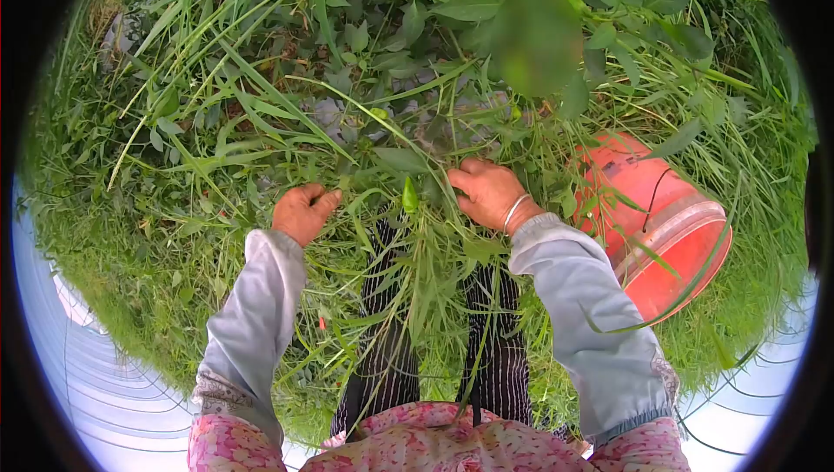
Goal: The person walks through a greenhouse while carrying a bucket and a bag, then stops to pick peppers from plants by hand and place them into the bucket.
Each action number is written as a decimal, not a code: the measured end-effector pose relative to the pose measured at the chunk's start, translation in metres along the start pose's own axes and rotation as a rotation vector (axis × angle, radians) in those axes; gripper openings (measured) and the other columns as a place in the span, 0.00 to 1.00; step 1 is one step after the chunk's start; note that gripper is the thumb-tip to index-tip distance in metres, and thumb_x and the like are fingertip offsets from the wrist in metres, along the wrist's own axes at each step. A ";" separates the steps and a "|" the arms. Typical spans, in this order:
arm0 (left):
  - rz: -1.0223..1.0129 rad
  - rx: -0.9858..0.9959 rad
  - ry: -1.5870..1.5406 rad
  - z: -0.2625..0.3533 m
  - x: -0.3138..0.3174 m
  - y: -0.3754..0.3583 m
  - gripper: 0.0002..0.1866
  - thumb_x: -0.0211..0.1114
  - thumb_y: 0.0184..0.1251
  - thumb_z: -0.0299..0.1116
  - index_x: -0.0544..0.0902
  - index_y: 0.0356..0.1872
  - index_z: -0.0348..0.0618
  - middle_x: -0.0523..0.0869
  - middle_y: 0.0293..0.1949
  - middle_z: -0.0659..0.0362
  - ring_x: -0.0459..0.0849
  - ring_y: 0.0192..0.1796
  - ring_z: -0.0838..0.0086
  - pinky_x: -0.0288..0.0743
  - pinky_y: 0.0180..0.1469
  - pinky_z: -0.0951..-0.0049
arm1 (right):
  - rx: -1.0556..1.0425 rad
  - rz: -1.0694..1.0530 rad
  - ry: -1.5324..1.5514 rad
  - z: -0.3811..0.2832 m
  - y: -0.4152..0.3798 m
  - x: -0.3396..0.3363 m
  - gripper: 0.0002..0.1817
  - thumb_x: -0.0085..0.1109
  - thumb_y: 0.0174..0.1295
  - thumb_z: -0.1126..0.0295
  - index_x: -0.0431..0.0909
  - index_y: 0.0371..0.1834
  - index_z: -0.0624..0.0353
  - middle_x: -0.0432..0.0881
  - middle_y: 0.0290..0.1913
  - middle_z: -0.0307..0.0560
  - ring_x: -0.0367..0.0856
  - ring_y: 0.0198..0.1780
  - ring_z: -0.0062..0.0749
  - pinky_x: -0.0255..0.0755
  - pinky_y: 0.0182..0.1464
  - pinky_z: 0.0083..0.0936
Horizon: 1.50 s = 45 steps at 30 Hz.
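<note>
A green pepper (410,196) hangs point up among leaves and thin stems, in the gap between my two hands. To the left of it, my left hand (302,214) is closed in a pinch, thumb against fingers, at the edge of the foliage; what it holds is too small to make out. My right hand (491,194), with a pale bracelet (516,213) at the wrist, has its fingers curled around plant stems (445,178) right of the pepper. Smaller green peppers show higher up, one (380,113) above the gap.
A red bucket (621,185) lies tilted in the grass to my right, its mouth facing down and toward me. Dense weeds and pepper plants (400,63) spread ahead. Grey plastic sheeting (330,116) shows beneath the leaves. A small red thing (321,323) lies low by my leg.
</note>
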State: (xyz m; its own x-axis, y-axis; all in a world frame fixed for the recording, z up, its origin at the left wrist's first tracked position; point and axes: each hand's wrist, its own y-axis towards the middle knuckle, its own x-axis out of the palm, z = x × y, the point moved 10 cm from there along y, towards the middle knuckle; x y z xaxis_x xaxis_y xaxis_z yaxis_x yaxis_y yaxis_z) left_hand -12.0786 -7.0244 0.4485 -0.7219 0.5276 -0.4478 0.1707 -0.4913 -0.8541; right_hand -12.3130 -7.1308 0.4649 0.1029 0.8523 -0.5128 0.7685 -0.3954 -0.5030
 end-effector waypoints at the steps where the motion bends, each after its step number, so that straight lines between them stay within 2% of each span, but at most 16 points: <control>1: -0.030 -0.069 -0.213 -0.002 -0.004 0.000 0.14 0.61 0.54 0.41 0.79 0.28 0.38 0.80 0.20 0.57 0.78 0.22 0.73 0.73 0.27 0.70 | 0.007 -0.006 -0.008 0.000 0.001 0.001 0.13 0.55 0.47 0.70 0.72 0.38 0.52 0.72 0.34 0.50 0.76 0.38 0.47 0.72 0.40 0.39; 2: -0.099 -0.096 -0.562 0.022 -0.013 0.000 0.15 0.63 0.52 0.43 0.78 0.30 0.40 0.77 0.18 0.62 0.73 0.20 0.81 0.68 0.20 0.76 | 0.013 -0.013 -0.014 0.000 0.002 0.002 0.13 0.55 0.47 0.70 0.72 0.38 0.52 0.72 0.34 0.50 0.76 0.38 0.47 0.72 0.40 0.39; 4: 0.040 -0.081 -0.712 0.068 -0.047 0.010 0.14 0.65 0.50 0.39 0.78 0.32 0.41 0.78 0.20 0.64 0.72 0.19 0.82 0.65 0.17 0.78 | 0.027 -0.014 -0.009 -0.001 0.004 0.003 0.13 0.54 0.47 0.70 0.72 0.38 0.52 0.73 0.34 0.50 0.76 0.37 0.47 0.72 0.39 0.39; 8: -0.064 0.128 -0.599 0.157 -0.041 0.053 0.14 0.63 0.50 0.38 0.79 0.34 0.40 0.82 0.25 0.59 0.78 0.24 0.75 0.71 0.22 0.72 | 0.037 0.021 0.012 -0.001 0.005 0.006 0.13 0.54 0.47 0.71 0.72 0.38 0.52 0.73 0.35 0.50 0.76 0.38 0.47 0.72 0.40 0.39; 10: 0.210 0.504 0.237 0.209 -0.043 0.066 0.16 0.65 0.49 0.39 0.81 0.37 0.41 0.83 0.31 0.54 0.81 0.30 0.64 0.74 0.30 0.60 | 0.038 0.019 0.005 -0.001 0.006 0.008 0.13 0.54 0.47 0.70 0.72 0.39 0.52 0.73 0.35 0.51 0.77 0.37 0.47 0.72 0.39 0.38; 12: -0.046 0.352 0.510 0.194 0.004 0.109 0.15 0.64 0.49 0.36 0.82 0.40 0.45 0.83 0.37 0.52 0.81 0.40 0.56 0.73 0.42 0.56 | 0.031 0.038 -0.012 -0.001 0.005 0.009 0.14 0.56 0.45 0.71 0.72 0.38 0.52 0.73 0.35 0.49 0.76 0.37 0.46 0.72 0.39 0.37; 15: -0.193 0.236 0.866 0.175 0.045 0.142 0.13 0.60 0.53 0.32 0.82 0.42 0.51 0.82 0.41 0.57 0.81 0.44 0.60 0.74 0.44 0.60 | 0.019 0.065 -0.014 -0.005 0.006 0.008 0.15 0.58 0.44 0.72 0.71 0.38 0.52 0.72 0.34 0.47 0.76 0.36 0.45 0.72 0.38 0.36; 22: -0.206 0.022 1.142 0.140 0.043 0.160 0.14 0.58 0.58 0.33 0.80 0.46 0.56 0.79 0.51 0.62 0.77 0.53 0.65 0.73 0.46 0.59 | 0.005 0.104 0.025 -0.007 0.009 0.008 0.13 0.57 0.45 0.72 0.72 0.37 0.50 0.72 0.32 0.48 0.76 0.35 0.45 0.72 0.37 0.36; 25: -0.216 0.004 1.037 0.134 0.038 0.159 0.15 0.58 0.57 0.33 0.80 0.47 0.54 0.78 0.51 0.62 0.77 0.53 0.64 0.74 0.45 0.58 | 0.024 0.091 0.029 -0.008 0.011 0.009 0.11 0.54 0.47 0.71 0.73 0.37 0.50 0.73 0.32 0.51 0.77 0.35 0.46 0.72 0.37 0.38; 26: -0.076 -0.028 1.005 0.127 0.031 0.165 0.17 0.58 0.57 0.32 0.78 0.49 0.51 0.78 0.52 0.61 0.79 0.50 0.64 0.75 0.43 0.58 | 0.033 0.081 0.022 -0.008 0.011 0.008 0.11 0.54 0.47 0.71 0.73 0.37 0.50 0.73 0.32 0.51 0.77 0.36 0.46 0.72 0.38 0.38; 29: -0.012 0.234 0.979 0.139 0.025 0.144 0.19 0.57 0.57 0.30 0.75 0.52 0.45 0.79 0.48 0.55 0.81 0.46 0.63 0.75 0.42 0.61 | 0.047 0.047 0.020 -0.010 0.010 0.009 0.14 0.54 0.47 0.72 0.72 0.39 0.49 0.73 0.33 0.51 0.77 0.37 0.46 0.72 0.39 0.38; 33: 0.155 0.217 -0.133 0.109 -0.026 0.126 0.24 0.64 0.51 0.34 0.71 0.52 0.41 0.81 0.33 0.55 0.80 0.30 0.71 0.75 0.31 0.68 | 0.041 0.009 0.011 -0.015 0.008 0.009 0.20 0.56 0.44 0.76 0.71 0.43 0.46 0.73 0.35 0.51 0.77 0.40 0.45 0.72 0.40 0.38; 34: 0.033 0.023 -0.315 0.098 -0.028 0.114 0.27 0.67 0.48 0.36 0.71 0.52 0.42 0.80 0.32 0.59 0.74 0.21 0.76 0.70 0.21 0.73 | 0.046 -0.004 0.009 -0.016 0.008 0.008 0.24 0.56 0.43 0.79 0.70 0.46 0.45 0.72 0.36 0.51 0.76 0.41 0.45 0.72 0.41 0.38; 37: 0.017 0.129 -0.578 0.109 -0.042 0.074 0.25 0.66 0.49 0.35 0.72 0.51 0.42 0.80 0.33 0.61 0.71 0.17 0.80 0.64 0.16 0.80 | 0.042 -0.006 0.006 -0.018 0.007 0.008 0.25 0.55 0.43 0.80 0.70 0.47 0.45 0.73 0.37 0.51 0.76 0.41 0.46 0.72 0.41 0.37; 41: -0.029 0.151 -0.730 0.117 -0.049 0.034 0.21 0.62 0.53 0.32 0.72 0.51 0.46 0.80 0.34 0.64 0.72 0.19 0.82 0.64 0.17 0.83 | 0.046 0.006 -0.021 -0.017 0.005 0.009 0.21 0.61 0.45 0.70 0.70 0.45 0.46 0.72 0.38 0.48 0.75 0.42 0.46 0.71 0.42 0.36; 45: -0.053 0.132 -0.739 0.118 -0.047 0.017 0.15 0.61 0.55 0.31 0.74 0.45 0.46 0.80 0.41 0.63 0.72 0.20 0.82 0.64 0.17 0.83 | 0.049 0.004 0.016 -0.020 0.001 0.005 0.22 0.54 0.45 0.79 0.70 0.46 0.46 0.73 0.36 0.51 0.76 0.42 0.47 0.71 0.42 0.37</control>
State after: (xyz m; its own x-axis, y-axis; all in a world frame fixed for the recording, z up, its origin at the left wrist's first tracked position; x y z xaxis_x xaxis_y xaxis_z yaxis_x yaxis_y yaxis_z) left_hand -12.1210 -7.1392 0.4867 -0.9970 -0.0269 -0.0731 0.0750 -0.5818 -0.8099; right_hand -12.2985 -7.1203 0.4759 0.1164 0.8562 -0.5034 0.7365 -0.4144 -0.5346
